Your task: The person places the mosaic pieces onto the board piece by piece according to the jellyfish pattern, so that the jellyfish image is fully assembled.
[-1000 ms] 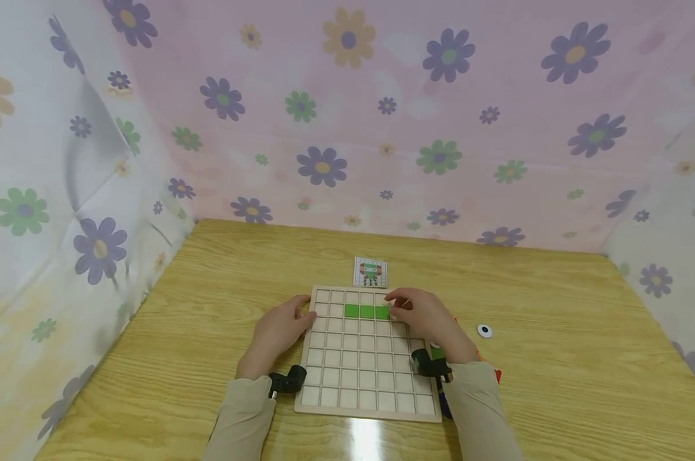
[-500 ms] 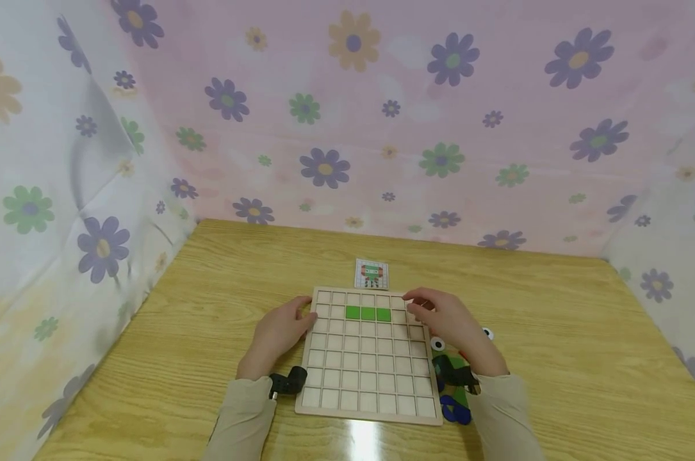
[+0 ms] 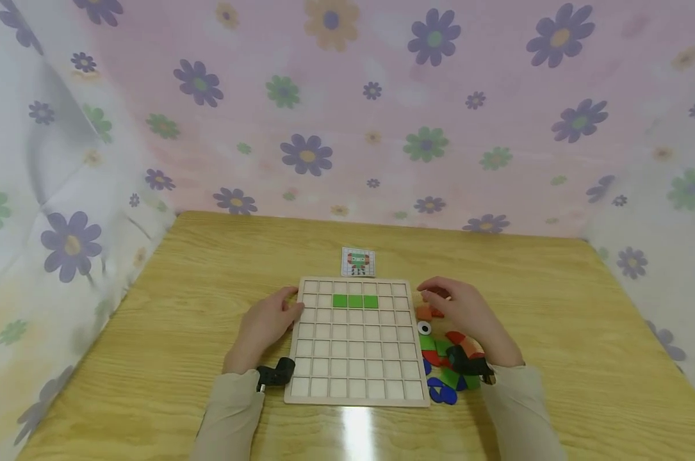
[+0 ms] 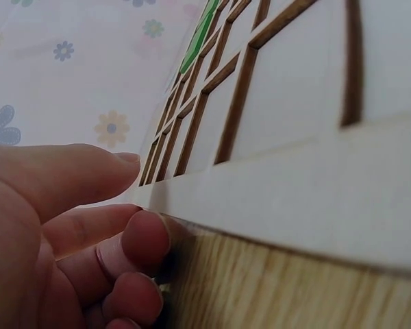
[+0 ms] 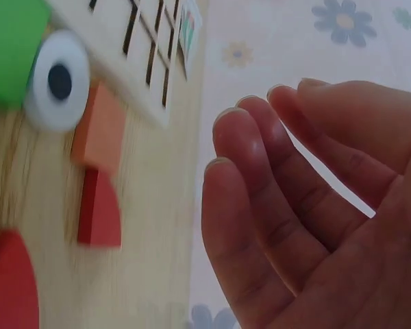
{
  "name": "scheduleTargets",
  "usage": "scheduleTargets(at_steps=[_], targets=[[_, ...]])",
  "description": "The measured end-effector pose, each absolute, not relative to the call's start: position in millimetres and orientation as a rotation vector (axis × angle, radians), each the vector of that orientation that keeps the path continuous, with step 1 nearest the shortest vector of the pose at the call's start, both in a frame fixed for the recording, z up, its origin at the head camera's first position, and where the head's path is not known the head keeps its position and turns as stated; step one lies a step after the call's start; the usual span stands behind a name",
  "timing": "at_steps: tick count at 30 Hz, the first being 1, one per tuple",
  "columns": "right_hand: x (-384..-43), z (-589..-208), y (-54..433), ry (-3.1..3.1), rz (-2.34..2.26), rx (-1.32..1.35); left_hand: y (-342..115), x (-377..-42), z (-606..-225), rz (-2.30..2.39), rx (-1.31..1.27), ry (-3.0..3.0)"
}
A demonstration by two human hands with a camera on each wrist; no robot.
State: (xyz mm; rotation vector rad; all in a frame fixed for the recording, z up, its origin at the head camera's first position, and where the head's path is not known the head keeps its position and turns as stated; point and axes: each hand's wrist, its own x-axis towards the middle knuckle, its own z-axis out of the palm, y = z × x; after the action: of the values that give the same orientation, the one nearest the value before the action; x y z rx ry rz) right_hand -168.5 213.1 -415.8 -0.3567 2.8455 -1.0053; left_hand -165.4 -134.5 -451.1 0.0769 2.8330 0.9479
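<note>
the gridded wooden board (image 3: 355, 332) lies flat on the table (image 3: 237, 253), three green square tiles (image 3: 355, 301) side by side in the middle cells of its second row from the far edge. the hands are apart: the left hand (image 3: 265, 326) rests against the board's left edge without a visible pinch, probably to stop it sliding; the right hand (image 3: 465, 314) hangs beyond the right edge, fingers loosely curved, holding nothing. the picture card (image 3: 358, 262) lies just past the far edge, likely so it stays readable uncovered. loose pieces, among them an orange block (image 3: 425, 313) and a round eye piece (image 3: 425, 328), lie along the right edge, presumably for easy picking.
</note>
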Motion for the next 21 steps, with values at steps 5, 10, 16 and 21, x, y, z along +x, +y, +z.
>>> scheduleTargets(at_steps=[5,10,16,21], targets=[[-170.0,-422.3,221.0,2.876,-0.935,-0.296,-134.9,-164.3,-448.2,0.936,0.069,2.828],[-172.5,-428.8,228.9,2.869,-0.857,-0.298,-135.4,-163.7,-447.3,0.935,0.049,2.824],[-173.4,-434.0,239.0,2.855,-0.803,-0.294,-135.1,-164.8,-449.2,0.928,0.057,2.818],[-172.6,-436.3,244.1,2.852,-0.771,-0.337,-134.2,-165.2,-451.6,0.94,0.042,2.823]])
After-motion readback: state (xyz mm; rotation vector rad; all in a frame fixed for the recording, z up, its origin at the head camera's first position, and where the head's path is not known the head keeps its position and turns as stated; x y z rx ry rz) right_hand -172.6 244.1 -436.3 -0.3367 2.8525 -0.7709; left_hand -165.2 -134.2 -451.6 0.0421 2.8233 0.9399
